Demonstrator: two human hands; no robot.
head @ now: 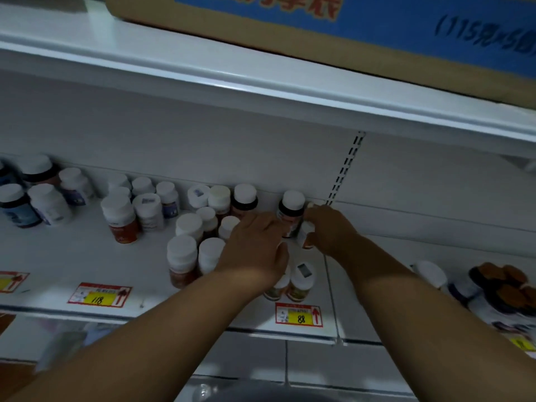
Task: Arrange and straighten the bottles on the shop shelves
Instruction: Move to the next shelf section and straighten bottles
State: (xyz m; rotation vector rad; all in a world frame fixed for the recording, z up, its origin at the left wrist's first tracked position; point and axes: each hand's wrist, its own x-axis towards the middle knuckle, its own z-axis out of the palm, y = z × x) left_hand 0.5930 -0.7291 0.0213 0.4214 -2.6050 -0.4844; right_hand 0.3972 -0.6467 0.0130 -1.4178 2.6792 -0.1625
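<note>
Hands reaching among white-capped bottles at the back of a white shelf [72, 256].
Right hand [330, 227] has its fingers clamped on a small white bottle [305, 233] beside a dark-labelled bottle [291, 211]; left hand [255, 248] lies flat, fingers relaxed together, touching that dark-labelled bottle.

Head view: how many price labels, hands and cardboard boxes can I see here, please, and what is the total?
Price labels on the shelf edge: 4 (118, 88, one cut off at left, one cut off at right)
Hands: 2 (left hand; right hand, curled on a small bottle)
Cardboard box: 1
Total: 7
</note>
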